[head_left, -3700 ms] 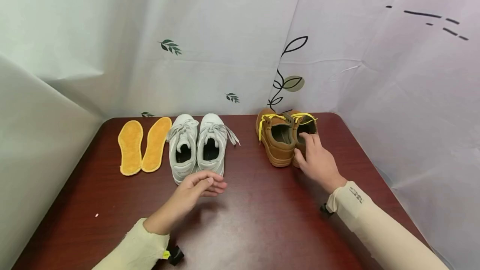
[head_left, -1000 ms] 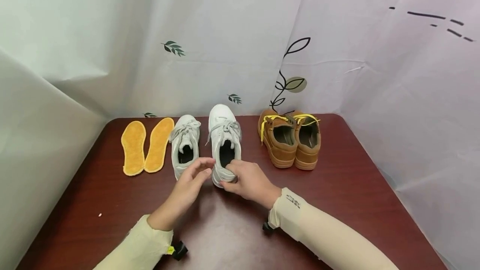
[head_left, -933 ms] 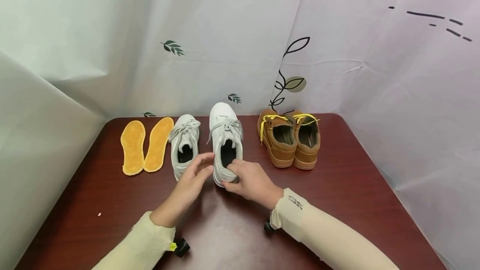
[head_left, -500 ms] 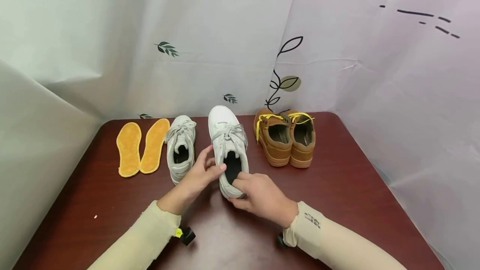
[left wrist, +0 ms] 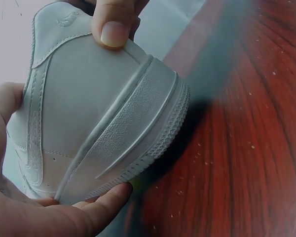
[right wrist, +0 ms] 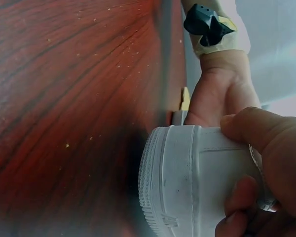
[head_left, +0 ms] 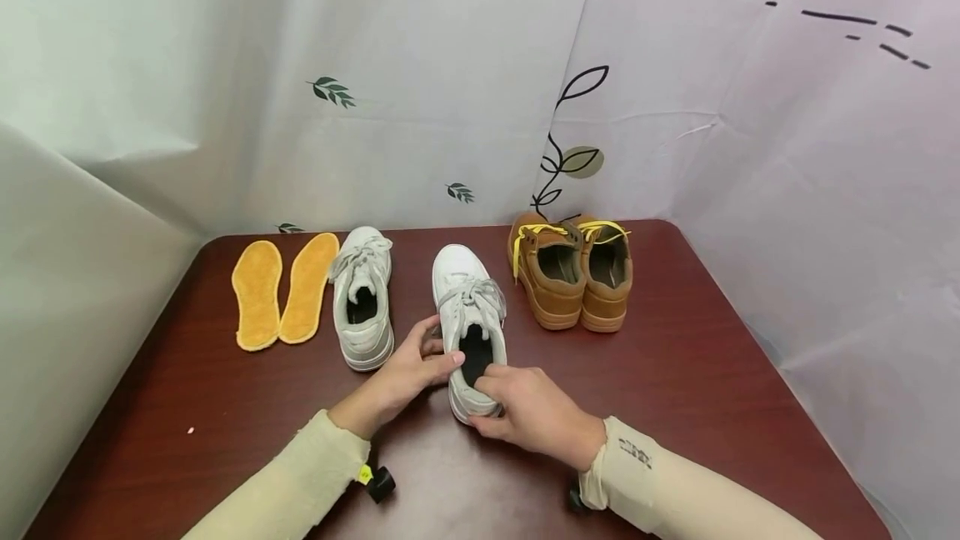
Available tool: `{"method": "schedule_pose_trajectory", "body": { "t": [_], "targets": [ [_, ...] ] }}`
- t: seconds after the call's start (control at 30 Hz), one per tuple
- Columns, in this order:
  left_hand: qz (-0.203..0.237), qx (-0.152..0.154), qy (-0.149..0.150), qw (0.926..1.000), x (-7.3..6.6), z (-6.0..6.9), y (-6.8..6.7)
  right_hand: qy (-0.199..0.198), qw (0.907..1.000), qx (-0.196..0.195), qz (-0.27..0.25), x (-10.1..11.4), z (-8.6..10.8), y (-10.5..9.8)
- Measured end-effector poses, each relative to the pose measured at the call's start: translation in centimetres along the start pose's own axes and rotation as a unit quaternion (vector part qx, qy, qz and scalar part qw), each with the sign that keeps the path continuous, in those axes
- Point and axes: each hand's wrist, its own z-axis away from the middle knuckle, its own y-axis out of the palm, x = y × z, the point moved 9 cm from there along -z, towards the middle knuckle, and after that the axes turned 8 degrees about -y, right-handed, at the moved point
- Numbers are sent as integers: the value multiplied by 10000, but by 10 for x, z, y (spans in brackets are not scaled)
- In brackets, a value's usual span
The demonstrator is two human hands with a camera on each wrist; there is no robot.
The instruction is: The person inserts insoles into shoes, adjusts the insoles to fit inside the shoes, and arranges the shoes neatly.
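Note:
A white lace-up sneaker (head_left: 467, 290) is held slightly off the table, toe pointing away, between both hands. My left hand (head_left: 405, 373) grips its left side, thumb by the collar and fingers lower down. In the left wrist view, fingertips reach under the sole of the sneaker (left wrist: 93, 108). My right hand (head_left: 532, 415) pinches the heel, fingers inside the opening and thumb outside. The right wrist view shows the heel of the sneaker (right wrist: 180, 173) with a gap above the table. Its mate, another white sneaker (head_left: 365, 344), stands to the left.
Two orange-yellow insoles (head_left: 258, 298) lie flat at the back left of the dark red table (head_left: 675, 373). A pair of brown shoes (head_left: 558, 298) with yellow laces stands at the back right. White printed sheeting (head_left: 450, 65) walls the back and sides.
My right hand left the brown shoes and took the right-hand white sneaker by its heel. The sneaker moved right, away from its mate, then nearer to me. My left hand now grips its side.

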Motion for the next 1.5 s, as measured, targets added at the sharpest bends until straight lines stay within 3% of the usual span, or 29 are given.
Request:
{"method": "schedule_pose_trajectory", "body": {
  "t": [0.1,0.3,0.47,0.63,0.8,0.93,1.03,1.1,1.17,1.23,1.33,1.5],
  "targets": [
    [-110,12,-37,9999,3,-1,-1,7,10000,17,-47,-3,0,4],
    [-687,-94,206,9974,-2,-4,-5,182,9997,92,-142,-8,-2,10],
    [-354,192,141,9991,3,-7,-2,427,9988,144,-206,-13,-4,11],
    [-5,280,69,9996,8,-6,0,552,9971,353,-375,-15,-6,12],
    [24,268,56,9996,10,-5,0,513,9890,505,-1289,-21,-7,7],
    [-49,344,18,9994,12,-4,2,701,9790,-119,-1912,-37,-12,-8],
    [-119,424,-36,9990,14,-4,5,1147,9781,-795,-1542,-55,-14,-24],
    [-142,462,-53,9988,15,-4,7,1521,9783,-931,-1053,-66,-15,-29],
    [-103,489,-70,9987,15,-4,7,1859,9782,-696,-610,-73,-17,-26],
    [-56,516,-74,9986,15,-3,8,2131,9762,-223,-338,-77,-20,-18],
    [-60,553,-65,9984,14,-3,8,2497,9673,399,-171,-82,-24,-6],
    [-180,625,-6,9979,13,-4,8,2822,9550,868,272,-86,-34,2]
  ]
}}
